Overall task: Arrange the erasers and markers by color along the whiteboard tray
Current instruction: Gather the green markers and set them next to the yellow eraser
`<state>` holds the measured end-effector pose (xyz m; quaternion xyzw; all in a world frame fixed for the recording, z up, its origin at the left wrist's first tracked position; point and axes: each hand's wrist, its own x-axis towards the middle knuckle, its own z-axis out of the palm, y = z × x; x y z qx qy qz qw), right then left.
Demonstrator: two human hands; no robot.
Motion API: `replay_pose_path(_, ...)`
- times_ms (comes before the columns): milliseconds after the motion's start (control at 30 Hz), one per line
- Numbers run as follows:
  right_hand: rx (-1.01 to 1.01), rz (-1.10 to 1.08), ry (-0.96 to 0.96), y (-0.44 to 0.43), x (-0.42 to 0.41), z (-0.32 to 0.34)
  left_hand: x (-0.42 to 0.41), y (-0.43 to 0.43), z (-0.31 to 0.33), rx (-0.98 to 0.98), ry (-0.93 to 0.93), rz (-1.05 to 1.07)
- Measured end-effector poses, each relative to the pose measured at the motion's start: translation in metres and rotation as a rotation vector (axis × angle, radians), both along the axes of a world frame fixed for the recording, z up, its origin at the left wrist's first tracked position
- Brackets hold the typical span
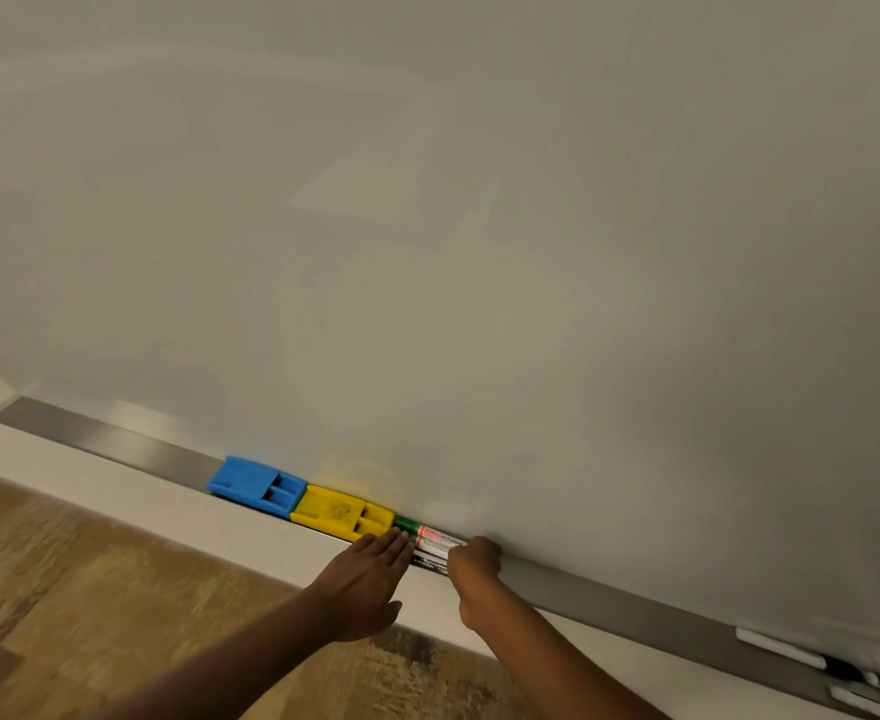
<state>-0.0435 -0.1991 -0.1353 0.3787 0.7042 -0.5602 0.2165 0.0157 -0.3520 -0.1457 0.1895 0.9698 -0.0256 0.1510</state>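
**Bunching green markers (430, 535) beside the yellow eraser (341, 513)**

Our left hand (370, 574) lies flat, fingers (393, 545) straight, touching the markers' left caps, likely as a stop. Our right hand (474, 561) curls round their right ends, with a black marker (430, 563) lying nearer us. On the tray (115, 444), the yellow eraser touches the blue eraser (256, 485) further left, so we judge colors are being grouped.
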Motion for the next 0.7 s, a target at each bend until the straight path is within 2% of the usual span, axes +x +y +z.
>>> replay_pose_path(133,0.235,0.140,-0.091,-0.005,-0.003,0.008,-0.005,-0.001,-0.001,-0.017,-0.020,0.002)
replay_pose_path(233,0.305,0.200,-0.165,-0.004,-0.003,0.014,-0.006,-0.001,-0.001,-0.034,-0.024,-0.016)
replay_pose_path(467,0.300,0.309,-0.129,0.001,-0.005,0.019,-0.006,-0.001,-0.005,-0.056,-0.013,-0.025)
replay_pose_path(700,0.274,0.217,-0.099,0.003,-0.005,0.022,-0.012,-0.001,-0.006,-0.107,0.062,-0.063)
